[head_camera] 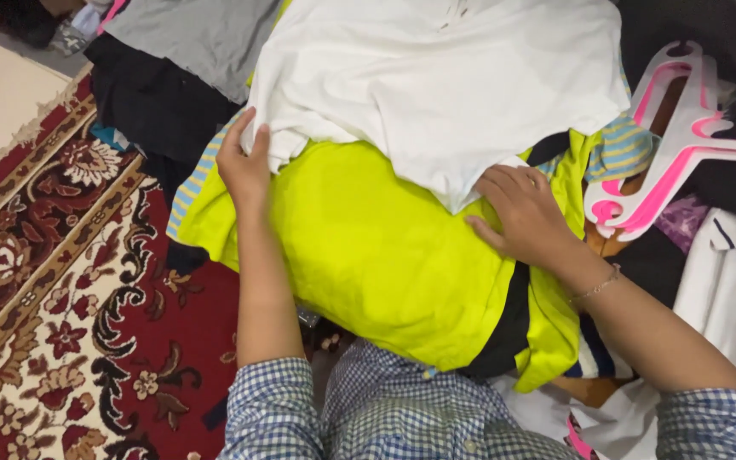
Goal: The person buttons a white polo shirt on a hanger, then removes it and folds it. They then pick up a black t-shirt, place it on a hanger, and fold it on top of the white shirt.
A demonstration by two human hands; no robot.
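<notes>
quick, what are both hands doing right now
left hand: closed on the edge of the white shirt.
right hand: open, flat on the yellow shirt.

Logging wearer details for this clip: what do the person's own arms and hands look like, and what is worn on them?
Both arms are bare from wrist to above the elbow, with blue-and-white checked shirt sleeves pushed up. The right hand has a thin chain bracelet at the wrist. The left hand wears nothing visible: no gloves, watch or rings on the fingers that can be made out.

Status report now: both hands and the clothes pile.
Left hand grips white shirt edge. Right hand flat on yellow-green garment. Pink-white hangers lie right, clear.
</notes>
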